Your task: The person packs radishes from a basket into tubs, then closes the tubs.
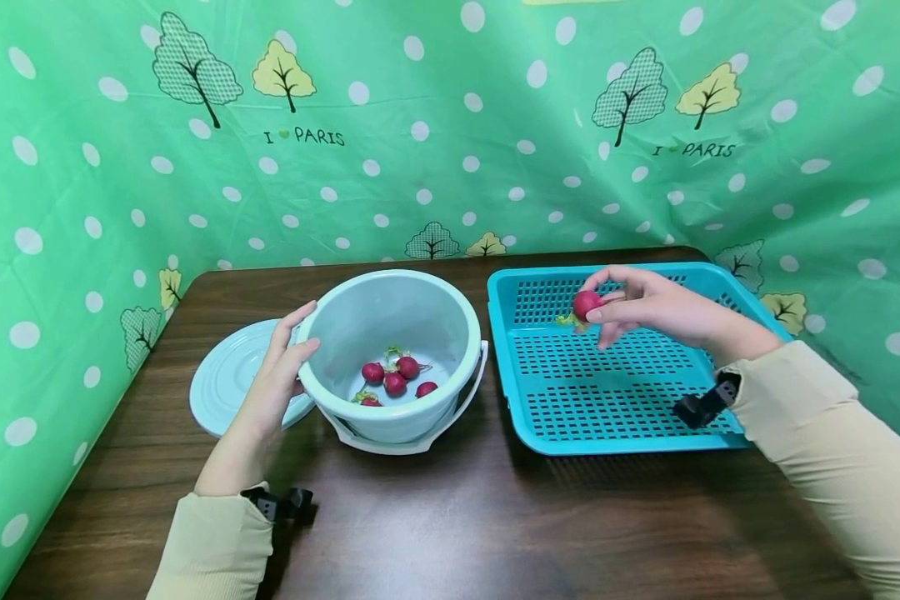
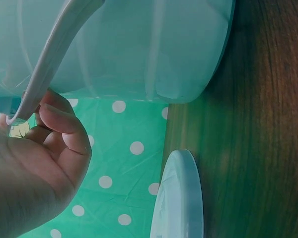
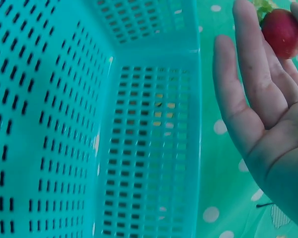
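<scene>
In the head view my right hand [image 1: 645,307] pinches a red radish [image 1: 587,305] with green leaf stubs above the blue basket [image 1: 521,392]. The right wrist view shows the same radish [image 3: 283,33] held at the fingertips, the other fingers extended. My left hand [image 1: 273,375] grips the left rim of a pale blue bucket [image 1: 390,425]; in the left wrist view its fingers bend beside the white handle [image 2: 49,54]. Several radishes [image 1: 395,383] lie on the bucket's bottom. No radish shows inside the basket, though my right arm hides part of it.
A round pale blue lid [image 1: 225,375] lies on the dark wooden table [image 1: 450,533], left of the bucket and partly behind my left hand. The bucket's handle hangs down at its front. A green dotted cloth [image 1: 420,108] hangs behind the table.
</scene>
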`<action>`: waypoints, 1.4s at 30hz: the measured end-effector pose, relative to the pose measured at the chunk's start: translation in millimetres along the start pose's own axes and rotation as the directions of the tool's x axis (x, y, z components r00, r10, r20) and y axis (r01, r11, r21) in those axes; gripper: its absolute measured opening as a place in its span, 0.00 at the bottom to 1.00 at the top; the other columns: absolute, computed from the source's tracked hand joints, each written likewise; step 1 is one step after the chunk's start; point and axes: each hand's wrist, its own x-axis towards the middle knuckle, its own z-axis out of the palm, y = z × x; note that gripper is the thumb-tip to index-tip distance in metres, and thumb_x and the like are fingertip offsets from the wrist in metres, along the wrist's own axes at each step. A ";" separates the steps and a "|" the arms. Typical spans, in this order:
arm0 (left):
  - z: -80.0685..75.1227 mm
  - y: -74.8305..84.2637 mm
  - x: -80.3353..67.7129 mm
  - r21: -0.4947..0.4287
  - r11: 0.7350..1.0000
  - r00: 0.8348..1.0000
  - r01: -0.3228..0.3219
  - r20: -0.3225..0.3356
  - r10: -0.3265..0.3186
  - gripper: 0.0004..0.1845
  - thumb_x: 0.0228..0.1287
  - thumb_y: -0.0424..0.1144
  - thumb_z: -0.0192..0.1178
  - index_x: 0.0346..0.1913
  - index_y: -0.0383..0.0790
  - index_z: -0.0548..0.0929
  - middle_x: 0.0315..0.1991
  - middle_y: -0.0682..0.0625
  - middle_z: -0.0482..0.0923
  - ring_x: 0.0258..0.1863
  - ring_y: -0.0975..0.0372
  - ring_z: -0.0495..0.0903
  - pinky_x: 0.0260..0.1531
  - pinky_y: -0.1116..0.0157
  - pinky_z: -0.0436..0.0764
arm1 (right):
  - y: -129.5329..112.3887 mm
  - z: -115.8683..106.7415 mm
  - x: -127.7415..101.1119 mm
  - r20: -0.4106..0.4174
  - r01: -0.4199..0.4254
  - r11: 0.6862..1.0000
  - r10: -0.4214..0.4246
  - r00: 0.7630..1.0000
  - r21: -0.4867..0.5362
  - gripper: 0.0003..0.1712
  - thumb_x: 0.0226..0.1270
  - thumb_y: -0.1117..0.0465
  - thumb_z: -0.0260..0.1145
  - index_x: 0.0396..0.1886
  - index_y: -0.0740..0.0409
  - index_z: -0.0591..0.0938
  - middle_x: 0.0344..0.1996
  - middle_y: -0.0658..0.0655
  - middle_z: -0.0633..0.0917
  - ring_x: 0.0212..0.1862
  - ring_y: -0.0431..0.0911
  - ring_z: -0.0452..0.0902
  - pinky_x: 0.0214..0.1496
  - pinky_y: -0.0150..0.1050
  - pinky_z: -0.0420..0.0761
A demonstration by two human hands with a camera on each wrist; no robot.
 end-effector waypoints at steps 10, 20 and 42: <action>-1.7 0.5 -1.1 0.002 1.000 1.000 -0.017 0.011 0.017 0.29 0.77 0.53 0.42 0.77 0.64 0.51 0.77 0.50 0.47 0.66 0.52 0.64 0.54 0.57 0.71 | -25.0 22.8 5.6 -0.093 0.086 0.995 -0.080 0.992 0.058 0.12 0.74 0.65 0.59 0.53 0.55 0.70 0.35 0.57 0.89 0.31 0.53 0.87 0.44 0.46 0.86; -1.0 1.3 -1.2 -0.007 1.000 1.000 -0.025 0.016 0.025 0.29 0.77 0.53 0.42 0.77 0.63 0.51 0.77 0.50 0.47 0.66 0.51 0.64 0.53 0.58 0.71 | -47.4 47.7 15.7 -0.199 0.104 0.985 -0.075 0.977 0.138 0.14 0.72 0.62 0.62 0.53 0.57 0.72 0.29 0.56 0.89 0.28 0.53 0.85 0.41 0.45 0.85; -1.4 0.4 -1.3 -0.007 1.000 1.000 -0.009 0.016 0.009 0.29 0.77 0.54 0.42 0.77 0.65 0.51 0.77 0.50 0.46 0.67 0.52 0.62 0.54 0.57 0.70 | -81.6 105.1 51.3 -0.152 0.089 0.971 -0.056 0.987 0.220 0.17 0.69 0.59 0.63 0.54 0.58 0.72 0.33 0.56 0.89 0.26 0.49 0.84 0.38 0.42 0.84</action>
